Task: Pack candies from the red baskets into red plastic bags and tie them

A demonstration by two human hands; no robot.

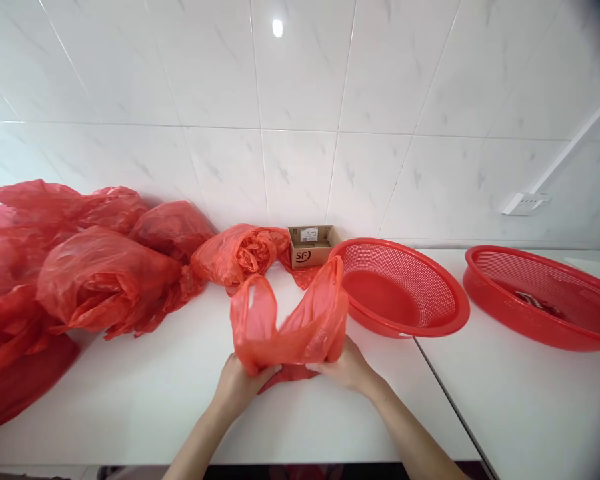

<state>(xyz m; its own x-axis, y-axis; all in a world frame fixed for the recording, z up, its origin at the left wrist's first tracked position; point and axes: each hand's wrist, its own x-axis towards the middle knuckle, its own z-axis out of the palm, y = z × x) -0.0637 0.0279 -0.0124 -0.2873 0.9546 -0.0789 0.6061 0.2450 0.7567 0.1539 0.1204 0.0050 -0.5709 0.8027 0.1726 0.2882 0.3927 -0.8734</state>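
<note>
Between my two hands is a red plastic bag (290,340), held up over the white table with its two handle loops standing upward. My left hand (243,387) grips the bag's left side, thumb pointing inward. On the right side, my right hand (347,367) holds it the same way, with its fingers partly hidden behind the plastic. A lower part of the bag hangs below my thumbs near the tabletop. What the bag holds, if anything, cannot be seen.
Several filled red plastic bags (110,273) are heaped along the left. A small cardboard box (313,255) stands by the tiled wall. To the right are a red plastic basket (455,310) and another red basket (520,323) with small dark items. A seam (450,400) crosses the table.
</note>
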